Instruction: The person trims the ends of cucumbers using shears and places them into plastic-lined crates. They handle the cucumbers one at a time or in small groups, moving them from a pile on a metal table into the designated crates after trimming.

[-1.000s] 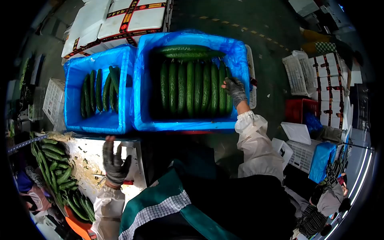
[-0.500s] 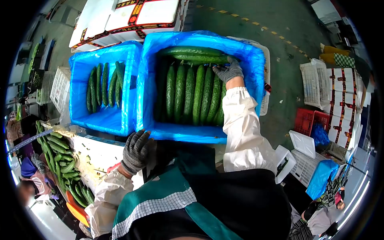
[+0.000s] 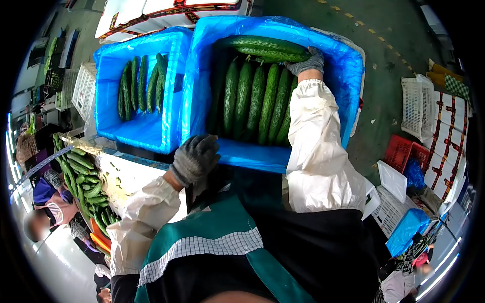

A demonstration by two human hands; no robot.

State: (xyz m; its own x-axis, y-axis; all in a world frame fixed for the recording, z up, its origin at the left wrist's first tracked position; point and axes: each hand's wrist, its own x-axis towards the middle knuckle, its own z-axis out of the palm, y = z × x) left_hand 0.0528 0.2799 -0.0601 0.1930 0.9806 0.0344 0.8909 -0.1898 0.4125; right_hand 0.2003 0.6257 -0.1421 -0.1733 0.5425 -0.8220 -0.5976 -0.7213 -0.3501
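Observation:
In the head view, my right hand (image 3: 309,61), in a grey glove, grips the right end of a long cucumber (image 3: 268,49) that lies crosswise at the far side of a large blue-lined box (image 3: 242,157). Another cucumber lies behind it, partly covered. Below these, several cucumbers (image 3: 255,101) lie side by side, lengthwise, in the same box. My left hand (image 3: 196,159), also gloved in grey, is at the near left corner of this box. Its fingers are loosely bent and hold nothing that I can see.
Left of the large box stands a smaller blue-lined box (image 3: 136,132) with several thinner cucumbers (image 3: 142,83). A white table (image 3: 129,174) bears a cucumber heap (image 3: 83,177), with a co-worker (image 3: 58,204) beside it. White cartons (image 3: 166,12) stand behind; crates and cartons (image 3: 444,136) stand right.
My right hand has closed round the right end of the crosswise cucumber, which has shifted slightly. My left hand has moved right along the near rim, fingers more bent. The whole view has shifted.

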